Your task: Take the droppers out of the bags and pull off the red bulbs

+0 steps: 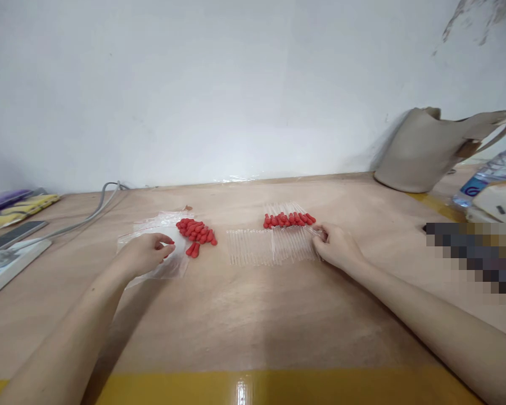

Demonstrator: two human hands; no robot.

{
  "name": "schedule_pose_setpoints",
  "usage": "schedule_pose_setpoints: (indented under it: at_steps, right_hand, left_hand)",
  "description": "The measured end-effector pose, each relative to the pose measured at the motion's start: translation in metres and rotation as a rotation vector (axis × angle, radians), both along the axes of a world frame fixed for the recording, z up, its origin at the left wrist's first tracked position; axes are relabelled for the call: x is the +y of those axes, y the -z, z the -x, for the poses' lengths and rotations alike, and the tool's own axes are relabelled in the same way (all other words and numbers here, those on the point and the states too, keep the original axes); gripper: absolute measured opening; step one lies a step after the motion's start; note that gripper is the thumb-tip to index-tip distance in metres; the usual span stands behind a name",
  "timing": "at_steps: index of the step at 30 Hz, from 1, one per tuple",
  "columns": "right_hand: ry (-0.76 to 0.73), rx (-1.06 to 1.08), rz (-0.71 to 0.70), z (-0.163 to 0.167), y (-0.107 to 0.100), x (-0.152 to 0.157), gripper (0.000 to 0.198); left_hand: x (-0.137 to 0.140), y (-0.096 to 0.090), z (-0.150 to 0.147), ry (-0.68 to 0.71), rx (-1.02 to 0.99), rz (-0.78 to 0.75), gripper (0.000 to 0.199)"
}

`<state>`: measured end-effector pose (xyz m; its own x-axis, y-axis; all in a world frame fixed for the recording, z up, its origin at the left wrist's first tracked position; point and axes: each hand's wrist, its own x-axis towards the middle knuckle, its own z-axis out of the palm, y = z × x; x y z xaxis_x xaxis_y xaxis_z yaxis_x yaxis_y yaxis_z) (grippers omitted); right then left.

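My left hand [145,253] is above the clear plastic bags [175,267], its thumb and fingers brought together. A bit of red shows at the fingertips, seemingly a rubber bulb mostly hidden by them. Just right of it lies a pile of red rubber bulbs [196,229], with a couple lying loose in front. My right hand [335,244] pinches at the right end of a row of clear glass dropper tubes [253,247]; a thin tube appears to be between its fingertips. Behind that row, tubes fitted with red bulbs [289,219] lie side by side.
A beige pitcher-shaped container [413,152] stands at the back right, beside a plastic bottle [484,174] and a white round object [500,202]. A grey cable [93,216], a phone [19,235] and yellow-and-purple packets [21,208] lie at left. Yellow tape [320,387] runs along the front edge.
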<state>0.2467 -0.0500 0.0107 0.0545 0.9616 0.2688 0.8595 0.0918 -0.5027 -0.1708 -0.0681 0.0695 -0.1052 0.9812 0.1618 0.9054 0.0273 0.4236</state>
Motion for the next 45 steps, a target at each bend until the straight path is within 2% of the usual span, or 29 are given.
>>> schedule_pose_setpoints:
  at_steps: [3, 9, 17, 20, 24, 26, 28, 30, 32, 36, 39, 42, 45]
  right_hand:
    - [-0.025, -0.002, 0.0, 0.0, 0.001, 0.0, 0.031]
    - [-0.04, -0.01, -0.011, -0.003, 0.008, 0.003, 0.035]
    - [-0.031, 0.026, -0.006, -0.006, 0.009, 0.001, 0.034]
    - [-0.05, 0.025, -0.013, -0.006, 0.008, 0.001, 0.033]
    - [-0.078, 0.022, -0.021, -0.006, 0.01, 0.003, 0.031]
    - [-0.085, 0.024, -0.027, -0.006, 0.011, 0.004, 0.03]
    - [-0.084, 0.027, -0.035, -0.006, 0.012, 0.005, 0.029]
    - [-0.083, 0.033, -0.038, -0.007, 0.012, 0.006, 0.03]
    - [-0.087, 0.043, -0.032, -0.008, 0.013, 0.007, 0.031]
    - [-0.084, 0.084, -0.037, -0.01, 0.015, 0.009, 0.033]
    - [-0.075, 0.098, -0.047, -0.012, 0.015, 0.01, 0.035]
    - [-0.053, 0.115, -0.078, -0.013, 0.015, 0.011, 0.037]
    - [-0.034, 0.147, -0.13, -0.014, 0.015, 0.013, 0.036]
  left_hand:
    - [0.0, 0.002, -0.01, -0.059, 0.01, 0.211, 0.032]
    - [-0.001, 0.001, -0.023, -0.069, 0.052, 0.171, 0.029]
    - [0.0, 0.002, -0.016, -0.094, 0.02, 0.183, 0.026]
    - [-0.002, -0.001, -0.017, -0.097, 0.118, 0.111, 0.025]
    - [-0.007, -0.005, -0.036, -0.1, 0.206, -0.126, 0.024]
    - [-0.011, -0.002, -0.055, -0.023, 0.172, -0.25, 0.022]
    - [-0.014, 0.007, -0.076, 0.141, 0.11, -0.338, 0.02]
    - [-0.017, 0.018, -0.098, 0.318, 0.056, -0.372, 0.019]
    - [-0.016, 0.026, -0.119, 0.423, 0.038, -0.357, 0.019]
    - [0.004, 0.028, -0.157, 0.46, 0.04, -0.3, 0.019]
    - [0.037, 0.021, -0.181, 0.32, 0.015, -0.106, 0.021]
    - [0.069, 0.018, -0.198, 0.234, 0.0, 0.002, 0.032]
    - [0.089, 0.019, -0.207, 0.191, -0.011, 0.094, 0.039]
